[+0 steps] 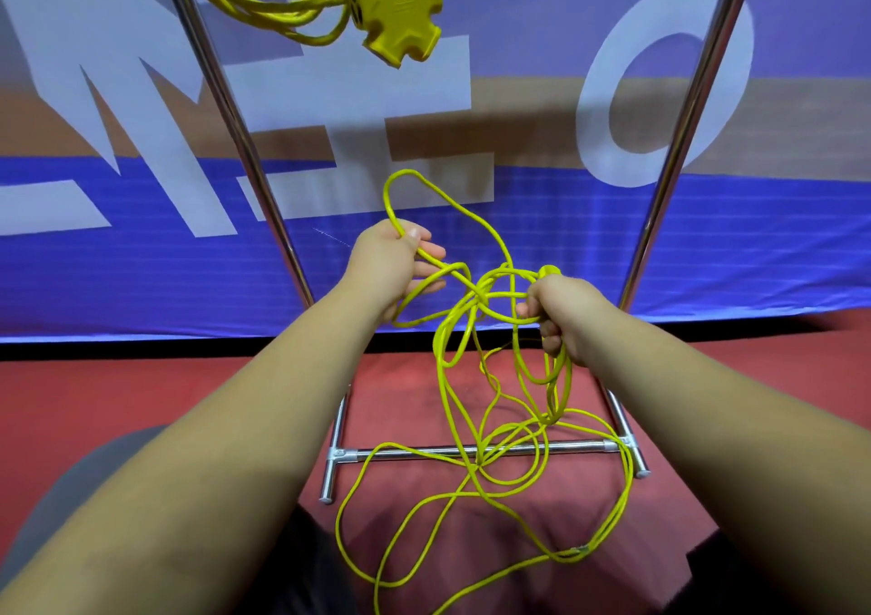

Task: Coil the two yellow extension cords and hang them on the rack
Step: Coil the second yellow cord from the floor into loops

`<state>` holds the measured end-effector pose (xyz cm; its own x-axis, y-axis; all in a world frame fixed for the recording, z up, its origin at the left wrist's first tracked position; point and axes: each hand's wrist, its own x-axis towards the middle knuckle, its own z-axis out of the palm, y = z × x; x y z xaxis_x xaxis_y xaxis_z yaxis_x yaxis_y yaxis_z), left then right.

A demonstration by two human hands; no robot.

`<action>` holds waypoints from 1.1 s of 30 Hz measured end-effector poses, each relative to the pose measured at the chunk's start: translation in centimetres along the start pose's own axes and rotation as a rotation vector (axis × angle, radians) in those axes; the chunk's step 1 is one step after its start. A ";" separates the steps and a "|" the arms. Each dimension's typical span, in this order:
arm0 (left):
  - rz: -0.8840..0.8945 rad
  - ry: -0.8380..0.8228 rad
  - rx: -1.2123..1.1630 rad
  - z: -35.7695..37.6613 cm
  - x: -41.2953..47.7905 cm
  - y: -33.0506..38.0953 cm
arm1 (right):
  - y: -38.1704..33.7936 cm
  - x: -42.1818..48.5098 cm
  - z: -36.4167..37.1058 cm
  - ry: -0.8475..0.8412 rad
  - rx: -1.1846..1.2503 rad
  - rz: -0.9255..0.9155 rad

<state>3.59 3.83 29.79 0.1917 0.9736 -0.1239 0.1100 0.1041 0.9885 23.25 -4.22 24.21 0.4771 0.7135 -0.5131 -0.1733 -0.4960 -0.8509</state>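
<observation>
Left hand (pixel 393 258), right hand (pixel 558 317) gripping tangled yellow cord (pixel 476 416), loose floor loops

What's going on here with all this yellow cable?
A person is coiling a loose cord: the right hand grips a few gathered loops, and the left hand holds the next stretch. Most of it lies tangled on the floor, over the base of the rack. The other cord hangs coiled at the top of the rack.
</observation>
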 end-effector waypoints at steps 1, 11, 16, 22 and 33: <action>0.018 0.031 -0.013 0.0 0.1 0.2 | 0.0 -0.1 0.0 -0.004 0.030 0.009; -0.025 0.018 -0.255 0.1 0.7 0.8 | 0.6 1.0 -1.1 -0.206 0.321 -0.035; -0.203 0.057 -0.504 0.4 0.6 0.8 | 2.5 0.6 -0.3 -0.222 -0.013 -0.200; -0.283 0.092 -0.640 0.4 0.8 0.9 | 2.7 -0.4 0.3 -0.262 -0.223 -0.396; -0.152 -0.217 0.637 -0.4 -0.4 -0.6 | 0.9 -1.2 0.6 -0.386 0.017 -0.393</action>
<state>3.11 3.50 29.26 0.3119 0.8882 -0.3374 0.6904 0.0321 0.7227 22.00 -5.23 23.97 0.1584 0.9746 -0.1581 -0.0611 -0.1501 -0.9868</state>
